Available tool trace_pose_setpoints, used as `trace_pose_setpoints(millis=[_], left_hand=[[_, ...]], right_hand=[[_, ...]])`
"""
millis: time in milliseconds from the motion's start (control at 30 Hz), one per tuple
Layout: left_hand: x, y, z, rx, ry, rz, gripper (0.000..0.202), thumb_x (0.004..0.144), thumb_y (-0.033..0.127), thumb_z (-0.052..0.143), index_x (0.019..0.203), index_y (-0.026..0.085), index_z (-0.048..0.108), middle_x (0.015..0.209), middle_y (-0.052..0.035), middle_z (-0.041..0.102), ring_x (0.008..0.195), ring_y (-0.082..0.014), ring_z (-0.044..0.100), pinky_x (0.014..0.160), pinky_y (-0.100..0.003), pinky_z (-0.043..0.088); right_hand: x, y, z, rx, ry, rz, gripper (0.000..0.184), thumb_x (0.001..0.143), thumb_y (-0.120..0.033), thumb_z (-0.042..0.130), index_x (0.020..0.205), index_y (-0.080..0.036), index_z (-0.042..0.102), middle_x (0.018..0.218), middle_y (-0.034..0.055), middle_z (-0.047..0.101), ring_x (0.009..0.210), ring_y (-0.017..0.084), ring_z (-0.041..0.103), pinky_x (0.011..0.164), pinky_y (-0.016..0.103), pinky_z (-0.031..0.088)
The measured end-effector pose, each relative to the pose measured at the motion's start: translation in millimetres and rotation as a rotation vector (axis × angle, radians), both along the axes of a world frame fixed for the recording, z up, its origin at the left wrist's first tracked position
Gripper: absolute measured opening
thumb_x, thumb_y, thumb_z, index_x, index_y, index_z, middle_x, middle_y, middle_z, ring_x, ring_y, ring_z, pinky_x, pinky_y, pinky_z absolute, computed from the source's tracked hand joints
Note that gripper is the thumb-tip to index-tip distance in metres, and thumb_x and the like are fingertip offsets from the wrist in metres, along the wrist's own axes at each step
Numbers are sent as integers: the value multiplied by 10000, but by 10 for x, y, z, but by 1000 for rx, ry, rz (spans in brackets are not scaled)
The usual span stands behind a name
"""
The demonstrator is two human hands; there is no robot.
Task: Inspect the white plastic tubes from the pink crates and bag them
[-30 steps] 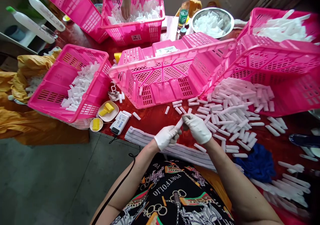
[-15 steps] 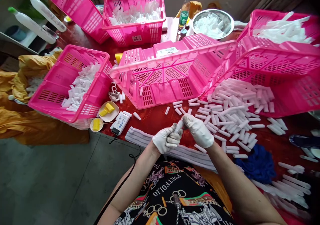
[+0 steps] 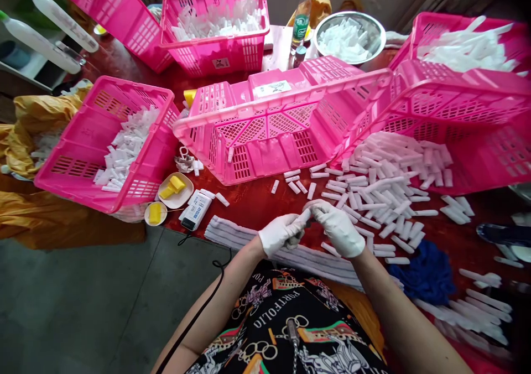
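In white gloves, my two hands meet above the near edge of the red table. My left hand (image 3: 284, 233) is closed around a small white tube (image 3: 305, 216), whose far end sticks up from the fingers. My right hand (image 3: 339, 228) pinches at that upper end with thumb and fingertips. Glove fingers partly cover the tube, so its details are hidden. Right of my hands spreads a heap of similar white tubes (image 3: 384, 180), and a few lie loose just beyond my fingers. A striped towel (image 3: 234, 232) runs along the edge below my hands.
A tilted pink basket (image 3: 265, 136) stands ahead. Another pink basket (image 3: 66, 136) with white pieces is at left. Yellow sponge pieces (image 3: 172, 186) sit on small dishes beside a white device (image 3: 197, 211). A metal bowl (image 3: 379, 42), a bottle (image 3: 299, 25) and a blue cloth (image 3: 429, 274) are also there.
Both hands have shifted slightly right and down with the tube. My left hand has turned so its back shows more. The whole view has swung a little.
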State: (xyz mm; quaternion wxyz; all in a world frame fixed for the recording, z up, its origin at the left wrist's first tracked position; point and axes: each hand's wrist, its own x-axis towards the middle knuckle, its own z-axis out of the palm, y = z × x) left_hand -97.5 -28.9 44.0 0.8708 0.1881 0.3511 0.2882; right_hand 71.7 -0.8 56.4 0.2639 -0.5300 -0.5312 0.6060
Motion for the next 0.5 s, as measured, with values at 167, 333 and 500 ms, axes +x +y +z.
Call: trace_pose_setpoints(millis=[167,333,500], left_hand=[[-61,48,-5,-211,-274,60,402,696,418,747,891,130,545,710,4,513,534,-36,456,501,-162,322],[37,5,-22,-329,-325,160,364,652,343,791,842,138,557,751,-34,573,721,-131,587,615,-213,417],[52,-25,-78,-181,-98,127,346,731,426,703,885,146,570,792,-42,589,696,-128,564,631,-249,424]], right_hand=[[-176,20,-27,-69,107,-129,296,787,-436,619,950,-200,542,893,46,641,781,153,608,740,295,504],[-294,-83,-89,-122,263,-167,482,763,-369,652,1163,-214,432,978,58,651,895,167,632,799,317,508],[-275,-93,-108,-49,186,-176,445,768,-346,638,1150,-215,451,939,43,642,883,166,636,820,318,521]])
